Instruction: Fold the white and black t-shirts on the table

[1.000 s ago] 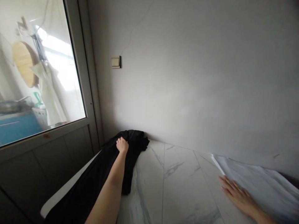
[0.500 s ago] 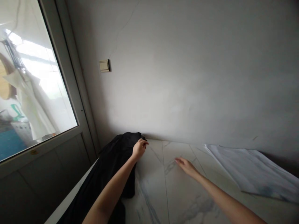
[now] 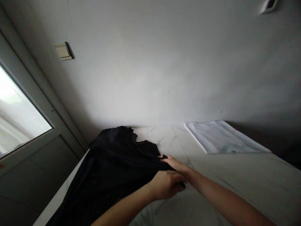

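Left hand (image 3: 166, 184): fingers curled round black shirt (image 3: 113, 169). Right hand (image 3: 174, 164): pinching edge, nearer wall (image 3: 160, 69). Bulk leftward, long axis wallward.

Beige switch (image 3: 63, 51) on grey wall (image 3: 160, 62). Glass-paned door (image 3: 33, 146) left of and below switch. White fixture (image 3: 268, 6) far right of switch, higher.

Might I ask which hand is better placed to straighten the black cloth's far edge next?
Probably the right hand: it touches the cloth and is nearer the wall than the left hand.
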The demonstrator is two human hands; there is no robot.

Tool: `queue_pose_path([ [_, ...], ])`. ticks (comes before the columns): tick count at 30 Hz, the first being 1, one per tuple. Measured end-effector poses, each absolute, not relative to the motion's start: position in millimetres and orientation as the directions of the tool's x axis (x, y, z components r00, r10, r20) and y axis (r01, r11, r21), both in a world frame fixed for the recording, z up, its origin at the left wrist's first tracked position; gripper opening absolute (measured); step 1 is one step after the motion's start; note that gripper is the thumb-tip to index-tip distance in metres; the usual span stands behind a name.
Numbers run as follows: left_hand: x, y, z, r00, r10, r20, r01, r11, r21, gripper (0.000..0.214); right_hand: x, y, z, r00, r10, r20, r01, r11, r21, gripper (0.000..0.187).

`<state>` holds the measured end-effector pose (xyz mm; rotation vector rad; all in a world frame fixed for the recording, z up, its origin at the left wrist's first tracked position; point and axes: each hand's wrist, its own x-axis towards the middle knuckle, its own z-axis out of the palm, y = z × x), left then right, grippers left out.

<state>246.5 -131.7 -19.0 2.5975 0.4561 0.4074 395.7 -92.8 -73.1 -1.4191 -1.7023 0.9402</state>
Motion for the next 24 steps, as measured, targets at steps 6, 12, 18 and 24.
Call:
queue_pose_path([
  [6,218,-39,-4,0.577,0.791,0.205,0.713,-0.61,0.346,0.025,482,-128,-53,-0.095,0.954,-0.285,0.096,-0.276,-0.956,0.049],
  [12,213,39,-46,0.439,0.893,0.101,0.874,-0.45,0.181,0.043,575,-185,-59,0.042,0.961,-0.274,0.254,-0.275,-0.927,0.051],
  [18,255,53,-65,0.437,0.898,0.059,0.87,-0.438,0.227,0.051,597,-208,-83,0.273,0.962,-0.025,0.592,-0.188,-0.784,0.026],
  [24,282,53,-43,0.483,0.874,-0.056,0.836,-0.441,0.328,0.039,584,-199,-86,0.334,0.929,0.161,0.867,-0.235,-0.439,0.015],
])
